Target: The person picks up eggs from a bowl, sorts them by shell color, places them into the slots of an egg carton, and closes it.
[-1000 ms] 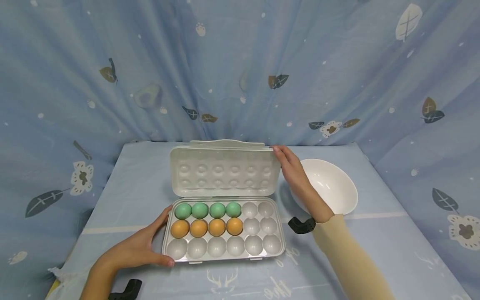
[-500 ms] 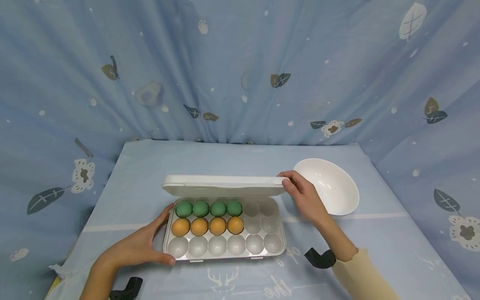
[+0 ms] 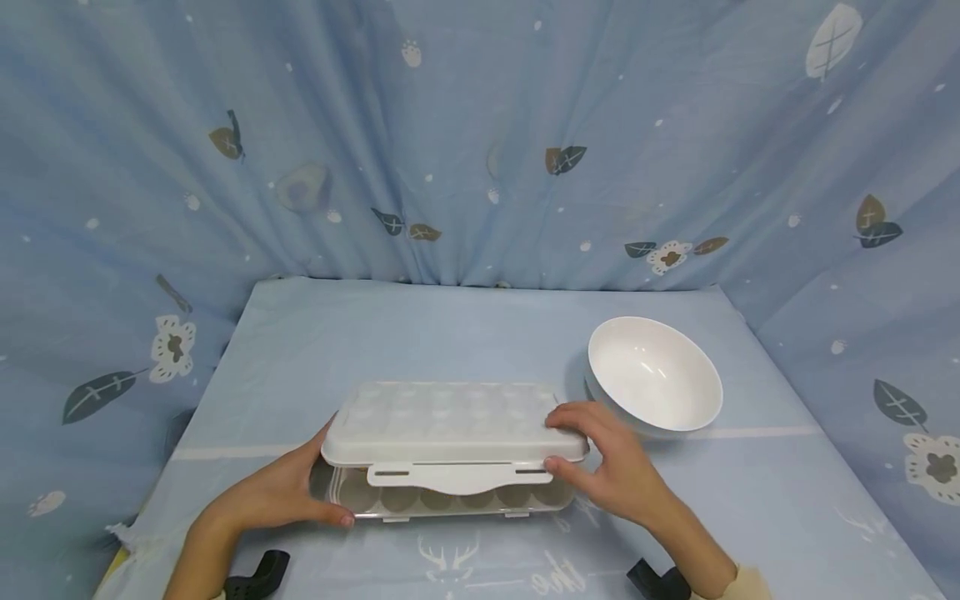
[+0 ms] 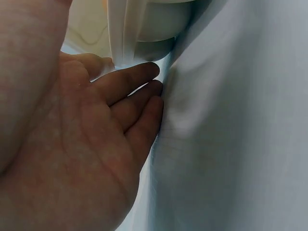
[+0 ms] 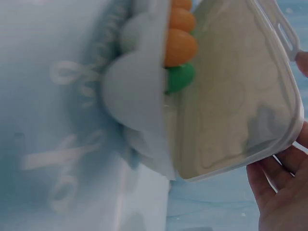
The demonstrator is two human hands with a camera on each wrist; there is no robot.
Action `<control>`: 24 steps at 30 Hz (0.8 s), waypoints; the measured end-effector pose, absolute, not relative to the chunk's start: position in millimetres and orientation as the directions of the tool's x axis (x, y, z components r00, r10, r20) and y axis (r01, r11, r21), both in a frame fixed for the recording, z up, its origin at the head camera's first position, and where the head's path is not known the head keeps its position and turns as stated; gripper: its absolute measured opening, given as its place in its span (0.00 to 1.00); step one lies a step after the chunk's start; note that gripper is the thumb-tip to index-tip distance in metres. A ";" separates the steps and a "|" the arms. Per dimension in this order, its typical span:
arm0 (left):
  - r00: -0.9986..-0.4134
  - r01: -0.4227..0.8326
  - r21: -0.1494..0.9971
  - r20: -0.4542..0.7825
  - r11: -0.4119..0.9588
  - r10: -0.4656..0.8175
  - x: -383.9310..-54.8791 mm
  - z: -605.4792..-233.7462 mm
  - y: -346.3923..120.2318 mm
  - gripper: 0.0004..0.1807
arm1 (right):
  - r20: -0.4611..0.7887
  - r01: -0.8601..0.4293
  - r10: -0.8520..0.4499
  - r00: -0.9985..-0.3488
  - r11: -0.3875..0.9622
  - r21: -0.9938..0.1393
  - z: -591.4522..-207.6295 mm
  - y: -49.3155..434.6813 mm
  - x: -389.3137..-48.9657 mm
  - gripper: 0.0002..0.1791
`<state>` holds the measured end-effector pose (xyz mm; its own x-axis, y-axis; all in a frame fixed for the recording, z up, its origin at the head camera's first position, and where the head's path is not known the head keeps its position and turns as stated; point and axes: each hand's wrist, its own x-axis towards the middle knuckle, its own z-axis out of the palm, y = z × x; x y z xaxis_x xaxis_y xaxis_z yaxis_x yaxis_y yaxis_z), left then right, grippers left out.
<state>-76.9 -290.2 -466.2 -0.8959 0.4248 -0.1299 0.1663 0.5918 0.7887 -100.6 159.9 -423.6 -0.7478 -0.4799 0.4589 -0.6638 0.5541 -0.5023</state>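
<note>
A white plastic egg box (image 3: pixel 450 503) lies on the table, its lid (image 3: pixel 450 421) tilted down over it with a gap at the front. Orange eggs (image 5: pixel 181 47) and a green egg (image 5: pixel 180 78) show under the lid in the right wrist view; the head view hides them. My right hand (image 3: pixel 618 462) grips the lid's right front corner, thumb at the latch flap and fingers over the top. At the box's left end, my left hand (image 3: pixel 273 492) spreads thumb and index finger along the side. Its other fingers (image 4: pixel 137 106) lie nearly straight beside the base.
A white bowl (image 3: pixel 654 375) stands on the table to the right, behind my right hand. Pale blue cloth (image 3: pixel 450 325) covers the table, and a patterned blue curtain (image 3: pixel 480 167) hangs round its back and sides.
The lid has swung forward and down from upright over the eggs, with my right hand moving toward me along with it. My left hand has stayed at the box's left end.
</note>
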 end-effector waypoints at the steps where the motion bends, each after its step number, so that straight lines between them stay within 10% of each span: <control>1: -0.896 0.159 0.794 -0.134 0.586 0.424 -77.1 -466.6 -290.4 0.78 | 0.464 -0.680 -0.497 -0.733 0.551 -0.485 -426.2 159.2 -98.3 0.25; 16: -0.895 0.147 0.824 -0.125 0.548 0.428 -75.4 -463.7 -293.0 0.85 | 0.406 -0.824 -0.730 -0.550 0.553 -0.123 -459.1 130.7 -84.0 0.39; 24: -0.889 0.334 0.793 0.086 0.509 0.449 -78.2 -462.8 -276.7 0.71 | 0.364 -0.815 -0.751 -0.551 0.577 -0.045 -472.3 121.8 -79.8 0.43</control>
